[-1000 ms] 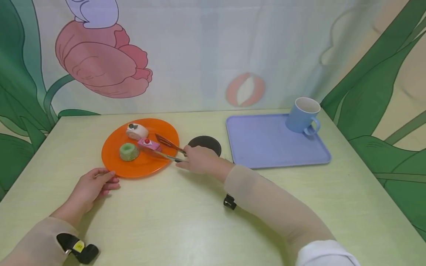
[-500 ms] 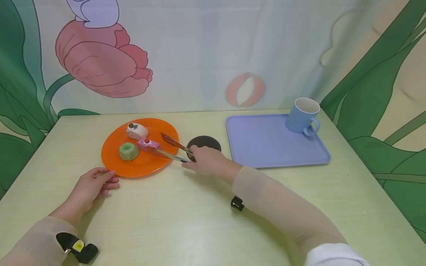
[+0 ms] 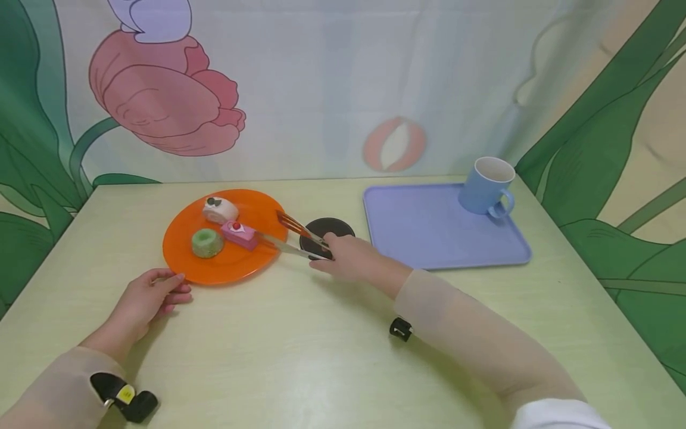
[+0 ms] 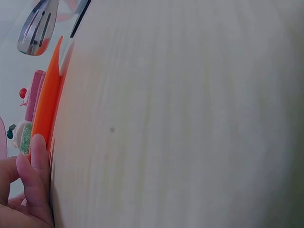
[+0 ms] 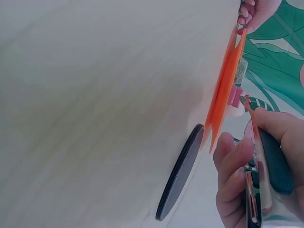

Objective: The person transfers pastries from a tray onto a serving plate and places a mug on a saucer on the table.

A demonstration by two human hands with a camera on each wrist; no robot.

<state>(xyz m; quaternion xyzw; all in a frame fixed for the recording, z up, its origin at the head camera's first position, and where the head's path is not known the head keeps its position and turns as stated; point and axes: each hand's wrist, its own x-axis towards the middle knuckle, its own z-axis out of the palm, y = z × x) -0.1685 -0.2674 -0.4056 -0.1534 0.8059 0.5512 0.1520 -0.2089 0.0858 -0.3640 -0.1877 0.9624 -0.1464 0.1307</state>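
Observation:
My left hand [image 3: 146,301] pinches the near-left rim of an orange plate [image 3: 214,273] between thumb and fingers. On the plate sit a pink cake slice [image 3: 243,238] with a red cherry, a green ring-shaped cake [image 3: 206,244] and a white roll cake [image 3: 225,211] with a dark topping. My right hand [image 3: 351,256] grips metal serving tongs [image 3: 292,246] by their handles, right of the plate. The tongs' arms are spread, with nothing between them; one tip is near the pink cake's right end. Whether that tip touches the cake, I cannot tell.
Partly beneath the tongs and my right hand lies a flat round black coaster [image 3: 337,225]. A lavender tray [image 3: 423,229] lies farther right, with a blue mug [image 3: 485,189] on its far right corner. A printed curtain [image 3: 300,89] hangs behind the table.
My right hand has drawn the tongs to the right, away from the pink cake slice, which stays on the plate. My left hand keeps its place at the rim.

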